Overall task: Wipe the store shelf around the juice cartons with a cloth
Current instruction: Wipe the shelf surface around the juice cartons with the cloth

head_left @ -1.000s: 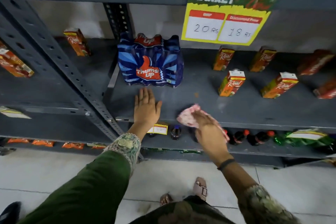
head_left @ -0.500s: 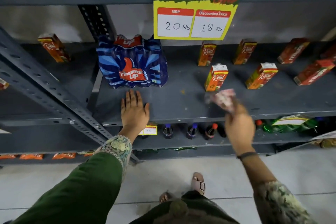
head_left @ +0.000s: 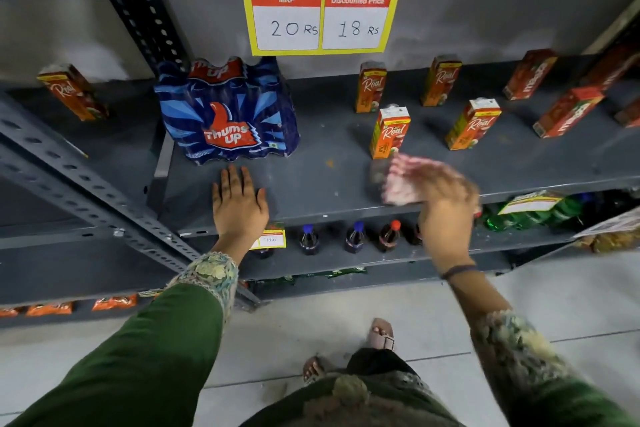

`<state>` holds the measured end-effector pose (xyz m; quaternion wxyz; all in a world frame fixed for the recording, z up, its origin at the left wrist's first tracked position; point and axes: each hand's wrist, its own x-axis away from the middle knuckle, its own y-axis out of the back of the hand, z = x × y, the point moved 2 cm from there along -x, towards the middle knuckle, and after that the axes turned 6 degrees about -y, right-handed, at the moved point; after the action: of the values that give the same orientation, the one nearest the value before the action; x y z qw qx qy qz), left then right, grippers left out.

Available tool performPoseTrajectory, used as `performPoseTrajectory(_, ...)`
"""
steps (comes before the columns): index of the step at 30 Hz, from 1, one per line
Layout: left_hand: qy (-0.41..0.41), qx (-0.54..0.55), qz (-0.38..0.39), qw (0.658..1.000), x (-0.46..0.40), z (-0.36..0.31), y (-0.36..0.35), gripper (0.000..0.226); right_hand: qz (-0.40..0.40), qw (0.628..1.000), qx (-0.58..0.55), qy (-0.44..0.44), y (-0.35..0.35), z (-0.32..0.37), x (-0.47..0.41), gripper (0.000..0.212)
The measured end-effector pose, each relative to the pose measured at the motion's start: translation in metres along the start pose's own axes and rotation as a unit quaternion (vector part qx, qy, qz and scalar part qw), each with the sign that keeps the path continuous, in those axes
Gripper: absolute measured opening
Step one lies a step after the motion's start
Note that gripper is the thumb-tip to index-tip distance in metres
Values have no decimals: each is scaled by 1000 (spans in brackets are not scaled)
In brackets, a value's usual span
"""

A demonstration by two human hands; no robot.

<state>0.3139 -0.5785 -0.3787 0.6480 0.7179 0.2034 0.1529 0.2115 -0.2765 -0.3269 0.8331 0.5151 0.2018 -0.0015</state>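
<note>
Since a second ago, your right hand has swept the cloth rightward along the shelf. Your left hand lies flat and open before the Thums Up pack. Your right hand grips the pink cloth, blurred mid-stroke, just before the nearest Real juice carton. Next, wipe between the cartons without toppling them.

The right hand and pink cloth were smeared with motion blur, so I couldn't tell how the fingers gripped it. The price sign got chopped by the top edge. The little shelf tag was half behind the left wrist, writing unreadable.
</note>
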Motion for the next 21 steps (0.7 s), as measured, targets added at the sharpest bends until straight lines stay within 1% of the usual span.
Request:
performPoseTrajectory(1,2,3,1,1000,0,0,1,60,-18,998,24,-57,2,-16,-11,52)
performPoseTrajectory(2,3,5,1,1000,1,0,1,59,3,994,29,-106,-1,-27,-21,49)
performPoseTrajectory(3,2,5,1,1000,1,-1,1,59,52,990,18,-133,-7,-31,-28,51)
performPoseTrajectory(4,1,4,0,1000,1,-1,1,59,108,986,4,-127,-15,-29,-30,56)
performPoseTrajectory(5,0,3,-1,1000,1,-1,1,59,152,984,4,-90,-24,-20,-27,59)
performPoseTrajectory(7,3,-1,-1,1000,2,0,0,58,201,979,6,32,-36,4,-12,63)
performPoseTrajectory(9,18,-9,-2,1000,3,-1,0,58,258,956,-32,134,-40,24,10,64)
performPoseTrajectory(11,43,-5,-15,999,6,-8,1,58,294,931,-89,199,-34,25,25,63)
performPoseTrajectory(12,49,1,-31,998,9,-17,2,57,286,927,-112,215,-25,16,26,63)
performPoseTrajectory(13,45,6,-50,998,12,-30,2,56,259,932,-132,218,-14,1,21,62)
performPoseTrajectory(15,20,15,-78,997,18,-71,-2,54,167,954,-172,179,11,-45,-2,61)
performPoseTrajectory(17,-1,27,-86,996,24,-125,-7,54,56,978,-173,100,38,-110,-34,59)
performPoseTrajectory(18,-11,35,-85,996,26,-152,-10,55,6,988,-145,49,49,-140,-50,57)
performPoseTrajectory(19,-21,41,-79,996,26,-176,-13,56,-27,994,-110,-12,55,-167,-64,54)
performPoseTrajectory(20,-27,48,-72,996,24,-204,-17,57,-40,994,-77,-70,59,-192,-78,51)
performPoseTrajectory(21,-31,55,-65,996,22,-229,-21,58,-29,992,-53,-108,57,-207,-90,49)
